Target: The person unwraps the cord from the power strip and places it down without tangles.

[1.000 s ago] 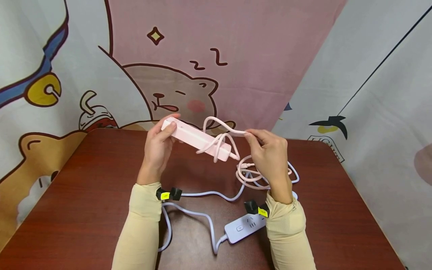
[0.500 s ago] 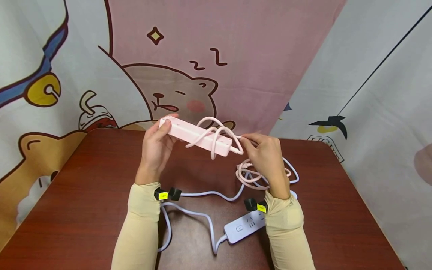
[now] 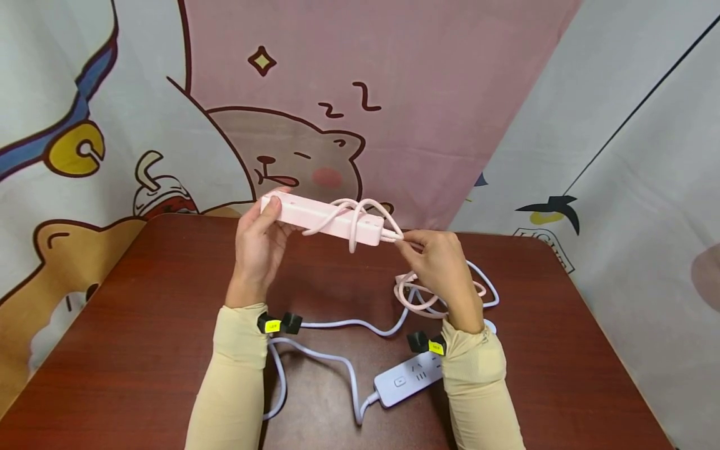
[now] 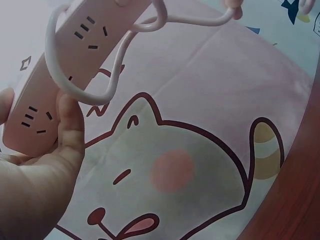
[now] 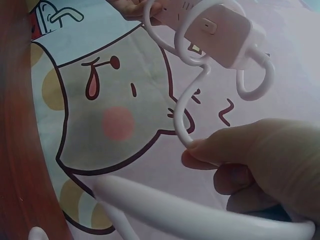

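A pink power strip (image 3: 306, 212) is held up above the far part of the table, tilted down to the right. My left hand (image 3: 257, 253) grips its left end, thumb on the side facing me and fingers behind. Sockets show on its far face in the left wrist view, where the left hand (image 4: 45, 170) wraps the strip (image 4: 92, 45). Loops of its pink cord (image 3: 353, 234) go around the strip's right half. Just past that end, my right hand (image 3: 441, 265) pinches the cord; the right wrist view shows the cord (image 5: 181, 112) between thumb and finger.
A second, white power strip (image 3: 405, 380) lies on the brown table (image 3: 169, 300), partly hidden by the right forearm. Its pale cord (image 3: 349, 322) snakes across to the left. Behind the right hand lies a coil of pink cord (image 3: 400, 300). A printed curtain (image 3: 427, 125) hangs behind the table.
My right hand has drawn the cord slightly left and down, and the loops around the strip have become smaller. The strip's right end has risen, so it tilts less.
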{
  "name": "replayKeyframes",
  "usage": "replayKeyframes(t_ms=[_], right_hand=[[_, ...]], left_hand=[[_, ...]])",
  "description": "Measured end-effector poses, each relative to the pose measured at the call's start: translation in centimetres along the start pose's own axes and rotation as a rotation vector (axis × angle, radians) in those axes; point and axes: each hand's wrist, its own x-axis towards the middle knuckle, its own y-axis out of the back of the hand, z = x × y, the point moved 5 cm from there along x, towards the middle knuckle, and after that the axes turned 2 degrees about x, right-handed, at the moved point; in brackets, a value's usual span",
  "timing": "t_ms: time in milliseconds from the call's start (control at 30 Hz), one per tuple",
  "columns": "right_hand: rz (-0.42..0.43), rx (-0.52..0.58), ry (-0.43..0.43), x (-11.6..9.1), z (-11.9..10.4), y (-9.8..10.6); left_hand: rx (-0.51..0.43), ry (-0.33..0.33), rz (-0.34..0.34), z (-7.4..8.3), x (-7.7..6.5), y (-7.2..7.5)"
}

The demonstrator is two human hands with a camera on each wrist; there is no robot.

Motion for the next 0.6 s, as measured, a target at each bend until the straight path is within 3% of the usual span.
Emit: replayKeyframes(t_ms=[200,600], right_hand=[[-0.095,0.015,0.024,-0.1,-0.1,-0.4],[-0.293,0.038,0.116,-0.5,-0.7,-1.1]], left_hand=[[0.015,-0.005,0.047,0.1,0.0,0.1],[0.044,-0.035,0.069,-0.1,0.1,0.2]])
